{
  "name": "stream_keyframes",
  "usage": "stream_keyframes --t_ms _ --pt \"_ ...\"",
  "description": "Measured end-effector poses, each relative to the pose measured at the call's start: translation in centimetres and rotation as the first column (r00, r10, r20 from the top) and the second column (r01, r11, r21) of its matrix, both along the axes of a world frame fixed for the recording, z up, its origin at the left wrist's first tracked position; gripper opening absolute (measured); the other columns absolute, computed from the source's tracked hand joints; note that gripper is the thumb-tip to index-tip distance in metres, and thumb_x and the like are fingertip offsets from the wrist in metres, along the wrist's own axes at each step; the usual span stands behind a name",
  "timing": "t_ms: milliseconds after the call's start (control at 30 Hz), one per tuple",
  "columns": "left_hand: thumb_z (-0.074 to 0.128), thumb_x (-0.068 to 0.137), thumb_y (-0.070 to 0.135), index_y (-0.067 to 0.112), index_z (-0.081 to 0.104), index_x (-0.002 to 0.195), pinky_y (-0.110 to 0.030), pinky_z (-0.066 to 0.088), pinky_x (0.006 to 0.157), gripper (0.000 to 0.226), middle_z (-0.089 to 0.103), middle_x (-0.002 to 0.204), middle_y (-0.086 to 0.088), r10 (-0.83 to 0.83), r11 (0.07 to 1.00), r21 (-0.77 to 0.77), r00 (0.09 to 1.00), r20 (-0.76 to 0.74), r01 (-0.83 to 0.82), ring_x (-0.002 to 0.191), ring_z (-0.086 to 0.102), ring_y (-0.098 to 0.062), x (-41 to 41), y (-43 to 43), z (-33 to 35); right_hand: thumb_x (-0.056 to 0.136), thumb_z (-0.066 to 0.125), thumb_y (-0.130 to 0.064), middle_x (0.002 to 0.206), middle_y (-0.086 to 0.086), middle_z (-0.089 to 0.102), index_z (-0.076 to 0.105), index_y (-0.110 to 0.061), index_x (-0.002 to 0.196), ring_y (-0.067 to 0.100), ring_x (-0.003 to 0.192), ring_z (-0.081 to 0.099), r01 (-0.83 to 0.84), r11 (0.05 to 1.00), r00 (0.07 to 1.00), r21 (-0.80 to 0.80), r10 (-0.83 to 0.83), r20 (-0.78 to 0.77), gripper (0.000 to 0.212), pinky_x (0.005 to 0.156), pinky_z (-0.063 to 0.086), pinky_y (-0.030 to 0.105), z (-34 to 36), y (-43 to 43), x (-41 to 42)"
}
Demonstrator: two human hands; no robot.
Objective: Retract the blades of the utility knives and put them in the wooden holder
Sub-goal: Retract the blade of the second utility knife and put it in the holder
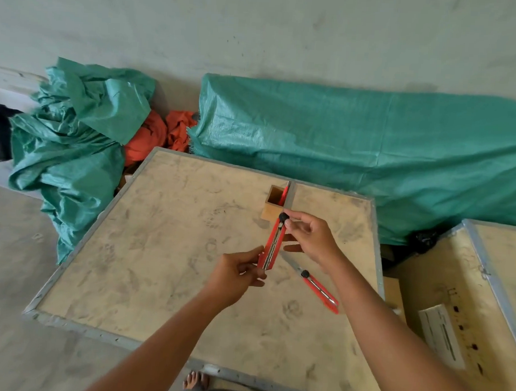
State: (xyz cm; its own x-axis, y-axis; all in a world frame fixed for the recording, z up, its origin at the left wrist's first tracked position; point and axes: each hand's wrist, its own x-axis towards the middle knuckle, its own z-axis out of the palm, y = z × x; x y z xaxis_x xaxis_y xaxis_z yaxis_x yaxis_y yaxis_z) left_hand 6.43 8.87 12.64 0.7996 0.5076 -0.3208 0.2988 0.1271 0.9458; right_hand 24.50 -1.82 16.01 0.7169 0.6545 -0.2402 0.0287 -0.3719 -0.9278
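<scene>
A red utility knife (274, 244) is held above the wooden crate top (165, 250), tilted with its black knob end pointing up toward the holder. My left hand (235, 275) pinches its lower end. My right hand (311, 237) grips the upper end, fingertips at the black knob. A second red utility knife (317, 289) lies flat on the crate to the right, its blade extended toward the upper left. The small square wooden holder (272, 209) stands near the far edge with one red knife (284, 193) standing in it.
Green tarpaulin bundles (356, 146) and orange cloth (165, 132) lie behind the crate against the wall. A second crate (483, 279) with a white label stands at the right. Bare toes (195, 380) show below the crate's near edge.
</scene>
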Motion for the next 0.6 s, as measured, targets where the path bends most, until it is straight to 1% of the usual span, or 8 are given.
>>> stream_keyframes --t_ms 67,100,167,267,333,400,500,600 --pt "0.065 0.086 -0.011 0.007 0.059 0.13 -0.033 0.062 0.074 0.048 0.074 0.102 -0.007 0.033 0.999 -0.028 0.999 0.039 -0.032 0.076 0.073 -0.015 0.6 -1.5 0.6 0.1 0.063 -0.015 0.112 0.007 0.077 0.071 -0.022 0.127 0.012 0.09 0.078 -0.069 0.998 0.998 -0.005 0.069 0.008 0.029 0.07 0.067 0.037 0.4 -1.3 0.5" --pt "0.065 0.086 -0.011 0.007 0.06 0.13 -0.032 0.062 0.074 0.048 0.075 0.099 -0.006 0.051 0.998 -0.039 0.997 0.057 -0.049 0.075 0.073 -0.015 0.9 -2.2 1.0 0.1 0.064 -0.014 0.112 0.008 0.078 0.071 -0.021 0.127 0.018 0.091 0.079 -0.11 0.994 0.994 -0.013 0.111 0.015 0.029 0.072 0.067 0.038 0.5 -1.9 0.5" --pt "0.064 0.086 -0.012 0.005 0.061 0.128 -0.032 0.063 0.073 0.045 0.075 0.092 -0.006 0.1 0.993 -0.063 0.992 0.082 -0.095 0.074 0.074 -0.015 1.4 -3.4 1.5 0.098 0.066 -0.015 0.11 0.005 0.08 0.073 -0.021 0.126 0.021 0.091 0.078 -0.18 0.983 0.982 -0.028 0.181 0.045 0.029 0.07 0.066 0.033 0.7 -3.1 0.3" --pt "0.062 0.087 -0.013 0.005 0.063 0.125 -0.036 0.063 0.076 0.042 0.075 0.094 -0.016 0.161 0.985 -0.082 0.981 0.112 -0.153 0.077 0.074 -0.017 2.1 -4.5 2.0 0.096 0.069 -0.019 0.107 -0.004 0.081 0.075 -0.027 0.121 0.013 0.089 0.077 -0.241 0.97 0.963 -0.042 0.245 0.113 0.027 0.068 0.064 0.032 0.8 -4.5 0.0" --pt "0.061 0.088 -0.013 0.008 0.065 0.124 -0.038 0.062 0.078 0.042 0.074 0.1 -0.022 0.172 0.983 -0.083 0.977 0.126 -0.162 0.081 0.073 -0.02 2.3 -5.0 2.2 0.095 0.071 -0.019 0.109 -0.005 0.08 0.076 -0.026 0.119 0.012 0.089 0.076 -0.267 0.962 0.952 -0.06 0.273 0.141 0.026 0.068 0.062 0.035 0.9 -5.0 0.0" --pt "0.061 0.087 -0.015 0.01 0.067 0.121 -0.04 0.062 0.079 0.042 0.074 0.1 -0.024 0.175 0.982 -0.092 0.976 0.131 -0.164 0.083 0.073 -0.022 2.3 -5.3 2.3 0.093 0.073 -0.019 0.112 -0.004 0.08 0.077 -0.024 0.118 0.008 0.087 0.075 -0.3 0.951 0.936 -0.075 0.308 0.167 0.026 0.067 0.06 0.03 1.0 -5.3 0.0" --pt "0.062 0.085 -0.017 0.009 0.068 0.12 -0.039 0.062 0.08 0.045 0.076 0.09 -0.016 0.149 0.986 -0.092 0.98 0.135 -0.137 0.084 0.074 -0.019 2.3 -5.4 2.5 0.093 0.074 -0.016 0.113 -0.003 0.079 0.078 -0.023 0.118 -0.007 0.073 0.069 -0.318 0.945 0.927 -0.08 0.328 0.182 0.027 0.067 0.051 0.015 1.4 -5.7 0.1" --pt "0.067 0.082 -0.015 0.02 0.07 0.115 -0.037 0.061 0.08 0.049 0.078 0.096 -0.011 0.099 0.992 -0.089 0.982 0.159 -0.086 0.09 0.075 -0.022 2.3 -5.1 2.7 0.094 0.073 -0.018 0.114 -0.008 0.077 0.076 -0.03 0.121 -0.004 0.072 0.068 -0.333 0.939 0.916 -0.091 0.345 0.204 0.029 0.075 0.053 0.021 1.6 -5.5 0.2"
